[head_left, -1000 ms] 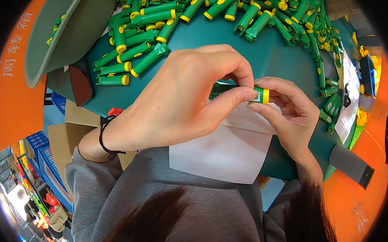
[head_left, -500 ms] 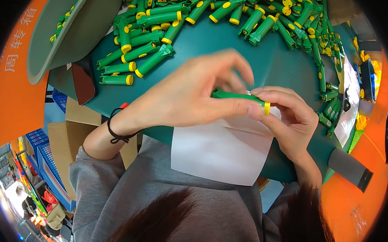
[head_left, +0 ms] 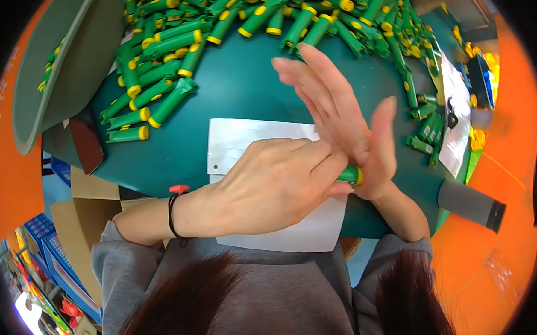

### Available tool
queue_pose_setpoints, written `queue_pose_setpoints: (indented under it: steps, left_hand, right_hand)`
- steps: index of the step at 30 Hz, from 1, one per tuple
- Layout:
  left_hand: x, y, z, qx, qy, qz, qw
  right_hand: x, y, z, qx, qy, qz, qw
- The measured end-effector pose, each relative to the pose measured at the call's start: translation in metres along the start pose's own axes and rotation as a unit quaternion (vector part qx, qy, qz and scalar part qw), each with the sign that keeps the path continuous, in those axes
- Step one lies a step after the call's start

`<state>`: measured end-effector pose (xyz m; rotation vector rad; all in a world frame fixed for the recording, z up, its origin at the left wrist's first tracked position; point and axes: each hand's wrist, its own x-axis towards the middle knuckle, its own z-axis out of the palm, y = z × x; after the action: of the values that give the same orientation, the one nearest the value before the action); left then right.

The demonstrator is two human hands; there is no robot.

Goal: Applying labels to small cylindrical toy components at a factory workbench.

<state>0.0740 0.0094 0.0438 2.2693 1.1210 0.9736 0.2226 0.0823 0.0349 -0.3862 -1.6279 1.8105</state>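
Observation:
My left hand (head_left: 280, 183) is closed round a green plastic tube (head_left: 349, 175) with a yellow end cap. Most of the tube is hidden by the fingers; only the capped end sticks out to the right. My right hand (head_left: 351, 120) is open, its fingers stretched out and its thumb apart. The base of its palm lies against or right beside the yellow cap. Under both hands are white sheets of paper (head_left: 237, 133) at the near edge of the green table (head_left: 242, 91).
Many similar green tubes (head_left: 178, 41) are heaped along the table's far side. A large grey-green tub (head_left: 83, 81) stands at left, near a dark red flat object (head_left: 85, 144). At right lie a grey cylinder (head_left: 467, 203), a white sheet (head_left: 456, 116) and several loose green tubes (head_left: 427, 129).
My right hand has let go of the tube's capped end and opened, palm toward the cap. My left hand has closed round the tube and moved down and left.

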Motion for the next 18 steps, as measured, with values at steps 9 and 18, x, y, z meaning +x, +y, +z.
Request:
queue_pose_setpoints:
  steps: [9,18]
  left_hand:
    - [-0.004,-0.001,0.018,-0.068,0.021,-0.020,0.997]
    - [-0.002,-0.032,-0.025,-0.780,-0.051,-0.357,0.512]
  right_hand:
    - [-0.005,-0.014,0.003,-0.003,-0.028,0.054,0.998]
    - [-0.011,-0.020,-0.007,0.062,0.050,0.059,0.995]
